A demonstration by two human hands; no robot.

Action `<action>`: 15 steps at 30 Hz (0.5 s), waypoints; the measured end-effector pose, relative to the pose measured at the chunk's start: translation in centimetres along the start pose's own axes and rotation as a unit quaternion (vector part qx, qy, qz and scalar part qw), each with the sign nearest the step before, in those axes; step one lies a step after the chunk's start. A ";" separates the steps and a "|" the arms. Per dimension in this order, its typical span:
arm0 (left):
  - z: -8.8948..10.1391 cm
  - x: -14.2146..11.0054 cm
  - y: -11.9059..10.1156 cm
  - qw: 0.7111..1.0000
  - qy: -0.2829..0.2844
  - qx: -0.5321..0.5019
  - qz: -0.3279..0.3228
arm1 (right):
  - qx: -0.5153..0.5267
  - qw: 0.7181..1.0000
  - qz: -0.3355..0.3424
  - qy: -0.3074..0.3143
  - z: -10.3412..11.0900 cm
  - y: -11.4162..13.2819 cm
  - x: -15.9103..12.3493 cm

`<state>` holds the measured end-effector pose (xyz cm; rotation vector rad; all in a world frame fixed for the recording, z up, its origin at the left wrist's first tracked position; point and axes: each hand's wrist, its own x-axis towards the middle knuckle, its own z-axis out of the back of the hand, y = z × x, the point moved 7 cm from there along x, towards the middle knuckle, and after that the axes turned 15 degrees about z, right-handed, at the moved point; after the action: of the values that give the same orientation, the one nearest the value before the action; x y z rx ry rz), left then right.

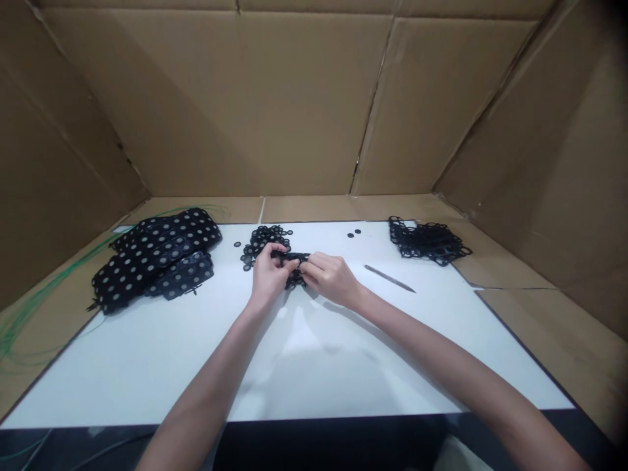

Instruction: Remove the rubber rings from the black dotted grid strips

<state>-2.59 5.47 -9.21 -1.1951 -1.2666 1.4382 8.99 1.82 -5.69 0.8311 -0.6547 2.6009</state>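
Black piece (295,282), in left hand (269,273), in right hand (331,276)

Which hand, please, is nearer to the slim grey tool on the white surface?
Right. The right hand is left of the slim grey tool, apart from it; the left hand is farther left, beyond the right one.

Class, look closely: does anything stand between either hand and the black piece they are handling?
Nothing visible does: the left hand and right hand both touch the black piece. The pile of rings lies beyond the left hand, not in between.
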 end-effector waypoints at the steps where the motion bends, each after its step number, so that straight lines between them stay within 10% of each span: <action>1: 0.0 0.1 0.2 1.000 0.005 -0.016 0.009 | -0.004 1.000 0.007 -0.008 0.1 0.2 0.0; 10: 0.7 0.6 1.1 0.976 -0.049 -0.172 0.126 | 0.068 0.991 -0.003 -0.114 2.0 0.2 -0.2; 15: 1.6 0.6 1.3 0.968 -0.075 -0.169 0.168 | 0.185 0.946 -0.170 -0.206 3.0 -1.6 -0.5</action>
<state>-4.26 5.62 -10.48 -1.6159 -1.5102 1.6215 11.46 1.52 -3.32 1.4834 -0.0910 2.2749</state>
